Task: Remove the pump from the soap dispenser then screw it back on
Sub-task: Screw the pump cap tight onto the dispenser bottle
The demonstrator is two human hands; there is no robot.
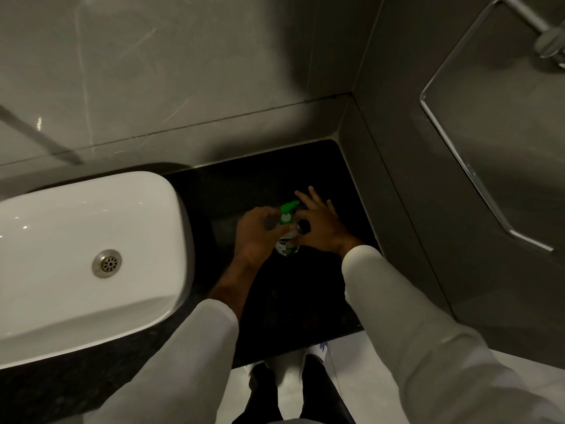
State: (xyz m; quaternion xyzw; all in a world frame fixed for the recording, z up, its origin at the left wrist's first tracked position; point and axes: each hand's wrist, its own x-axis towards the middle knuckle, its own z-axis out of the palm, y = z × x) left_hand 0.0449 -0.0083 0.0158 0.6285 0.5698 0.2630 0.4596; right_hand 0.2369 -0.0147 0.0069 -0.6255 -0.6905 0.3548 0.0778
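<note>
Head view: the soap dispenser (286, 243) stands on the dark counter (275, 179), between both hands. The left hand (255, 231) wraps its body; the right hand (321, 226) pinches the neck under the green pump (289, 207), other fingers (315, 195) spread.

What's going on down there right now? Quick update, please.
Both hands, left and right, on soap dispenser. Green pump still on. Nothing in the way.
</note>
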